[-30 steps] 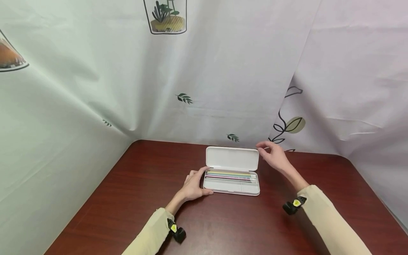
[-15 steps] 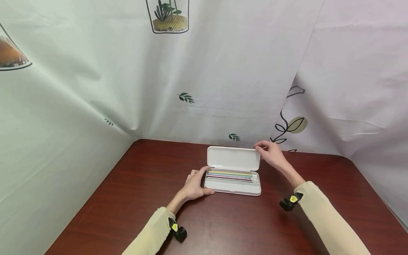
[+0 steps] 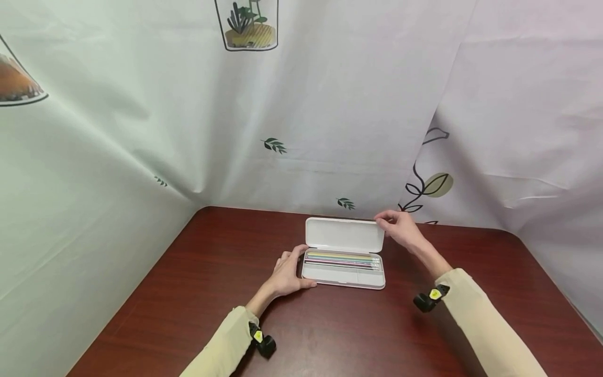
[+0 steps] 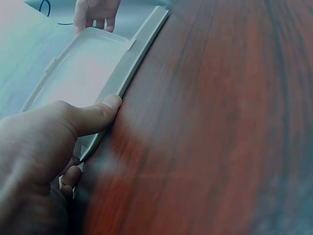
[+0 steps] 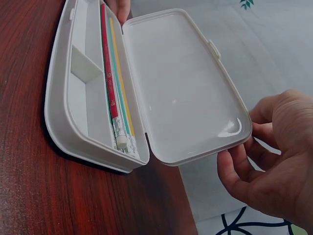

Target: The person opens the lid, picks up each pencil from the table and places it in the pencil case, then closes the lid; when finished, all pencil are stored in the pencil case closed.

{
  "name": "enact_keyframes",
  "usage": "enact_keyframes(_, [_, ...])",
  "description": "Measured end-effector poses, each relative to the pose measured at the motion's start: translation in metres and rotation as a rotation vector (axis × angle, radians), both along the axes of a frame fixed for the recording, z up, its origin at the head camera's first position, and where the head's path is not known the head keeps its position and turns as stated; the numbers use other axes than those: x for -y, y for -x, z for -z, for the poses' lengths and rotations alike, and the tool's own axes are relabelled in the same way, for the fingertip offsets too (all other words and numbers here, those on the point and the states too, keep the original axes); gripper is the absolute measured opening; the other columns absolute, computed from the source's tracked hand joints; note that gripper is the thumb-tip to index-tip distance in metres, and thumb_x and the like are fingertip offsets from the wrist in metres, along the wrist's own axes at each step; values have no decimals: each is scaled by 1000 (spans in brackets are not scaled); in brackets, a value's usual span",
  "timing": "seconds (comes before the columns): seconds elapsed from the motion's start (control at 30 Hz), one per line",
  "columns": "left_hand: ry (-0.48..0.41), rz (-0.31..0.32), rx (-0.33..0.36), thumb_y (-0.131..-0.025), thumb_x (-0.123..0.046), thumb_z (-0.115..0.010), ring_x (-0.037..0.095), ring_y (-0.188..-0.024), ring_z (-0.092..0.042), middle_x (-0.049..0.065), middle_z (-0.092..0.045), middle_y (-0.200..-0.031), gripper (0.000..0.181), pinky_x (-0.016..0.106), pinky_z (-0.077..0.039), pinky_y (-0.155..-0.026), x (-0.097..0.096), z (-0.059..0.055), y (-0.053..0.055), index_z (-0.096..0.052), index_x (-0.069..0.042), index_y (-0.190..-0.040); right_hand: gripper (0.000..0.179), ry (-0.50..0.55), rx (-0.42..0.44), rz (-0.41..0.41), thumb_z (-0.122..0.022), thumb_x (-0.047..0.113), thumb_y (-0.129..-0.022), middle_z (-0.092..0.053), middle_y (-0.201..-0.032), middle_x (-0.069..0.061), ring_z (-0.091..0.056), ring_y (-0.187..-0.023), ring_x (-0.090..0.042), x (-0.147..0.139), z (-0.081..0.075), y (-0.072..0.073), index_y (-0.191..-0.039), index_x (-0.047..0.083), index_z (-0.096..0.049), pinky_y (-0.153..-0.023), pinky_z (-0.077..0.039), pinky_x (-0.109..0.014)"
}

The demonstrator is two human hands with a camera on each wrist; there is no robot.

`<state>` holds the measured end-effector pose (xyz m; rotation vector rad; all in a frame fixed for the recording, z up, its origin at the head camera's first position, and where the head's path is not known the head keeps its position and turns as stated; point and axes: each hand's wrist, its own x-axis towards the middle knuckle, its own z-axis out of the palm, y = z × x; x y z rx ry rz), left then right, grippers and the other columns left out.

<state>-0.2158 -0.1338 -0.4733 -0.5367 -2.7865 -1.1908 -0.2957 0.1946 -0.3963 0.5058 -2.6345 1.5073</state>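
A white pencil case (image 3: 330, 276) lies on the table with its lid (image 3: 345, 234) raised. Several pencils (image 3: 341, 260) with eraser ends lie side by side in its rear compartment; the front compartment has a small divider (image 5: 87, 68). My left hand (image 3: 285, 275) grips the case's left end, thumb along the front edge and fingers round the back corner. My right hand (image 3: 402, 230) holds the lid's upper right corner between thumb and fingers, as the right wrist view (image 5: 274, 147) shows.
The dark red wooden table (image 3: 311, 335) ends at a white curtain (image 3: 358, 104) printed with leaves and plants, close behind the lid. Another curtain side runs along the left table edge.
My right hand has shifted slightly left onto the lid's corner. The left hand, the case and the pencils stay as they were.
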Motion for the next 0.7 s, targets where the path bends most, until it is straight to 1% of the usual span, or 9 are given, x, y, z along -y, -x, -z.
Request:
enact_keyframes(0.1, [-8, -3, -5, -68, -25, -92, 27, -109, -43, 11, -60, -120, 93, 47, -31, -92, 0, 1, 0, -41, -9, -143, 22, -4, 5, -7, -59, 7, -99, -66, -105, -23, -62, -85, -25, -1, -1, -2, -110, -10, -68, -69, -55, -34])
enact_keyframes(0.23, [-7, 0, -20, -67, -26, -93, 26, -109, -43, 9, -60, -125, 94, 47, -32, -92, 0, 3, 1, -40, -8, -142, 20, -13, -2, -19, -60, 7, -99, -66, -105, -22, -62, -85, -25, -3, 0, -4, -108, -9, -69, -73, -55, -42])
enact_keyframes(0.33, [-10, 2, -18, -66, -27, -93, 25, -109, -43, 7, -60, -128, 94, 47, -32, -93, 0, 4, 1, -40, -8, -141, 19, -26, -14, -28, -61, 6, -99, -67, -104, -20, -62, -85, -24, -4, 1, -6, -107, -8, -69, -75, -54, -47])
enact_keyframes(0.37, [-10, 1, -17, -66, -27, -93, 25, -109, -43, 6, -60, -128, 94, 47, -31, -93, 0, 4, 1, -40, -8, -141, 19, -31, -17, -31, -61, 6, -99, -67, -103, -19, -61, -85, -23, -4, 1, -7, -107, -8, -69, -75, -54, -47])
enact_keyframes(0.47, [-11, -1, -9, -67, -27, -93, 25, -109, -43, 6, -59, -129, 94, 47, -31, -93, 0, 3, 1, -39, -9, -142, 18, -55, -29, -42, -61, 8, -99, -67, -102, -16, -59, -85, -23, -6, 1, -10, -107, -6, -70, -73, -53, -39])
enact_keyframes(0.57, [-5, -2, -11, -67, -28, -93, 24, -108, -43, 6, -59, -127, 95, 46, -31, -92, 0, 3, 1, -39, -9, -142, 17, -84, -51, -60, -62, 11, -99, -68, -103, -14, -57, -89, -23, -8, 0, -14, -107, -3, -70, -73, -49, -33])
enact_keyframes(0.63, [-4, 0, -15, -67, -28, -93, 24, -108, -43, 5, -59, -128, 95, 46, -31, -92, 0, 3, 1, -39, -10, -143, 16, -101, -69, -72, -62, 11, -99, -68, -104, -13, -56, -90, -23, -9, 0, -17, -106, 0, -70, -73, -47, -31])
enact_keyframes(0.7, [-4, 2, -20, -67, -28, -93, 24, -108, -43, 4, -59, -130, 96, 46, -31, -91, 0, 2, 1, -38, -10, -144, 13, -106, -87, -85, -63, 10, -98, -68, -103, -12, -56, -89, -23, -10, 0, -19, -105, 1, -70, -72, -46, -31])
